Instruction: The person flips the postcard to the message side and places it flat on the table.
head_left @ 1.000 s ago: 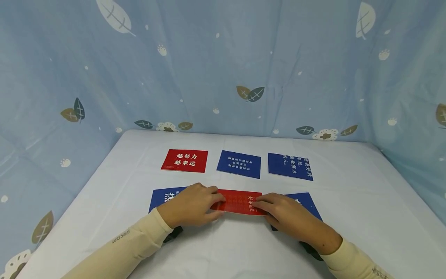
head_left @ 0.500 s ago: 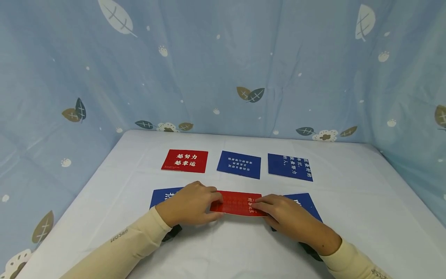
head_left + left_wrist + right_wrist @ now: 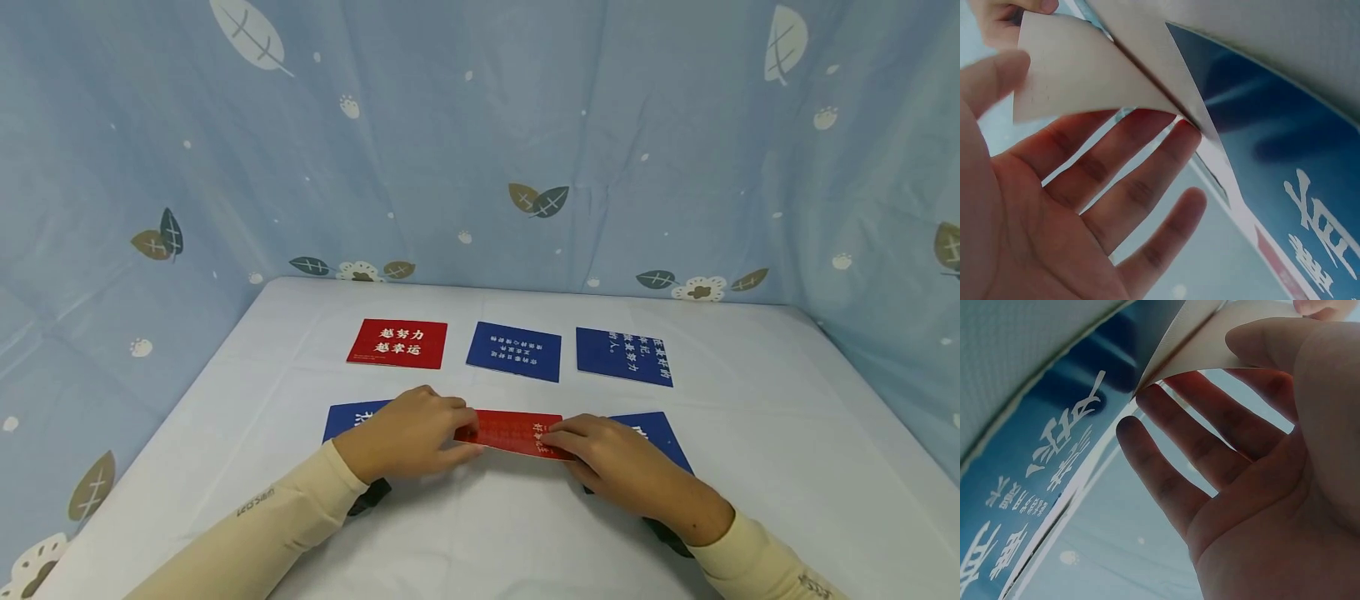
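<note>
Close in front of me, in the head view, a red card (image 3: pixel 513 432) with white characters is held between both hands. My left hand (image 3: pixel 412 433) grips its left end and my right hand (image 3: pixel 618 458) its right end. In the left wrist view the card's pale underside (image 3: pixel 1079 75) bows, with the thumb at its edge and fingers behind. Seen from the right wrist, the right thumb (image 3: pixel 1266 340) lies against the pale side, fingers opposite. Partly hidden under the hands are a blue card (image 3: pixel 348 418) at left and another blue card (image 3: pixel 660 437) at right.
Farther back on the white table (image 3: pixel 750 400) lie a red card (image 3: pixel 399 343), a blue card (image 3: pixel 516 352) and another blue card (image 3: pixel 624 356) in a row. A blue leaf-patterned curtain (image 3: pixel 450 142) hangs behind the table and along its sides.
The near left edge of the held red card has risen and curved slightly, along with the left thumb. The right hand keeps about the same place, and the other cards have not moved.
</note>
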The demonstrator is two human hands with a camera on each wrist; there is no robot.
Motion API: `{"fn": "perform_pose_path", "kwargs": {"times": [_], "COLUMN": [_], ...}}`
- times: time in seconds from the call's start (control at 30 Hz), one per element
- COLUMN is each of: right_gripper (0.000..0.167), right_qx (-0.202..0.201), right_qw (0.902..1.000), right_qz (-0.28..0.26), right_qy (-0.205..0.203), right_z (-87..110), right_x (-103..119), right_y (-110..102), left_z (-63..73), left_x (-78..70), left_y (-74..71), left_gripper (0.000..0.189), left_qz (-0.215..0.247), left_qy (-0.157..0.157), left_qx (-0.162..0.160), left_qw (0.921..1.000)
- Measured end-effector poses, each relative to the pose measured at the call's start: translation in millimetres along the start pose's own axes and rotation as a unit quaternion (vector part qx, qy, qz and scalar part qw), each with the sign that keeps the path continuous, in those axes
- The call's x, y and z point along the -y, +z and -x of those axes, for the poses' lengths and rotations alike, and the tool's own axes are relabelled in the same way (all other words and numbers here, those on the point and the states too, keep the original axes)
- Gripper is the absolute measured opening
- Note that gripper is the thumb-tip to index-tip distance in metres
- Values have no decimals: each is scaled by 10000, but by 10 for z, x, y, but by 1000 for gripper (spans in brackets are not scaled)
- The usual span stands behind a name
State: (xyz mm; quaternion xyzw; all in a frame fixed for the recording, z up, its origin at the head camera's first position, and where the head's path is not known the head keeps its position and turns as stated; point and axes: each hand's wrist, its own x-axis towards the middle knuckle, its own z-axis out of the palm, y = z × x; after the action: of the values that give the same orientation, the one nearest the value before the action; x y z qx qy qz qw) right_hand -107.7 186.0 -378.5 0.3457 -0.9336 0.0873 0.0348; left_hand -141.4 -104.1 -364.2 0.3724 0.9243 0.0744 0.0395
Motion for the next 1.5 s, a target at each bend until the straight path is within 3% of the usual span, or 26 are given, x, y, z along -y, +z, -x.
{"fn": "perform_pose_path", "kwargs": {"times": [0.43,0.83,1.17,1.5], "right_gripper": [39,31,39,45], "right_qx": [-6,-384,-593,-840], "right_qw": [10000,9992,9982,9961], "right_qz": [6,-77,-60,-109], "right_qy": [59,12,28,-254], "right_z": [2,-15,-15,-7], "right_x": [-8,-16,-15,-12], "right_y": [-6,10,-3,-10], "left_z": [-20,-31,-41,-36], "left_x": [10,18,28,18], "left_y": [5,15,-25,-28], "left_gripper": [33,28,28,26], "left_qz": [-10,-34,166,419], "left_qy": [121,299,525,457], "left_qx": [-203,-445,-563,-561], "left_qw": [9997,9986,9969,9965]}}
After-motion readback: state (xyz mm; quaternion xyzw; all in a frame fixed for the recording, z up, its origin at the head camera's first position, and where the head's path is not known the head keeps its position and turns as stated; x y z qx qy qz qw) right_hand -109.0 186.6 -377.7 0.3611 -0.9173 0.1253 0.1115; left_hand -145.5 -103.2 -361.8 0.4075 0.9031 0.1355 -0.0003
